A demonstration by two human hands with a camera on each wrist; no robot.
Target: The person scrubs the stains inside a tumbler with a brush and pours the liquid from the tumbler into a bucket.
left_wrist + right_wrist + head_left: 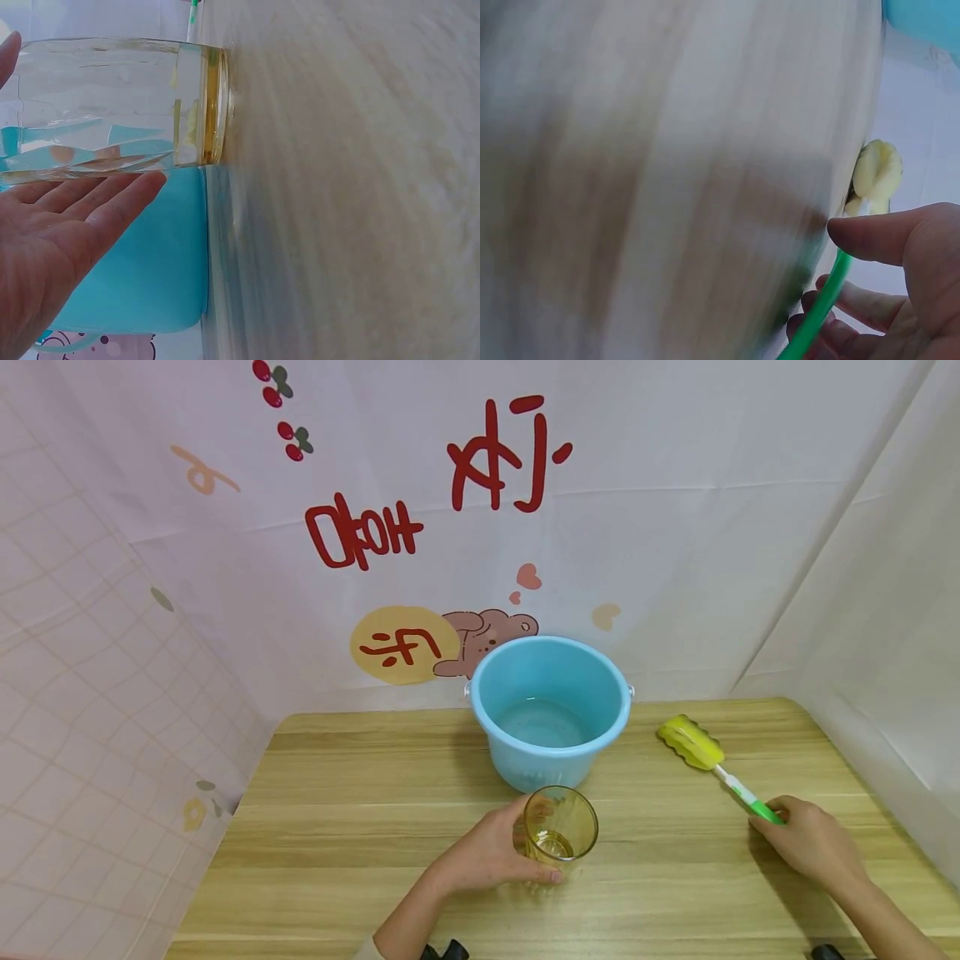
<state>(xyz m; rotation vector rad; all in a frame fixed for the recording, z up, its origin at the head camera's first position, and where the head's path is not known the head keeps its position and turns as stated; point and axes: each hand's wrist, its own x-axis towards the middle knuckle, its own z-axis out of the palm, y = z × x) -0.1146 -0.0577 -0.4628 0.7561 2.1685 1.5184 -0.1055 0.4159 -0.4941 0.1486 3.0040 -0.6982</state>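
Note:
My left hand [487, 852] is around an amber-tinted drinking glass [561, 827], thumb on the near side and fingers along the far side. The glass stands upright on the wooden table, just in front of a light blue bucket [551, 760]. In the left wrist view the fingers [112, 214] lie along the clear wall of the glass [105, 90]. Over to the right, my right hand [810, 839] holds the green handle end of a sponge brush [738, 789]. Its yellow sponge head points away toward the back wall. From the right wrist, thumb and fingers show on either side of the green handle [817, 315].
The bucket has white handle pivots and seems to hold a little water. Behind the wooden table [360, 827] hangs a white printed cloth [675, 543]; more cloth closes off the left and right sides.

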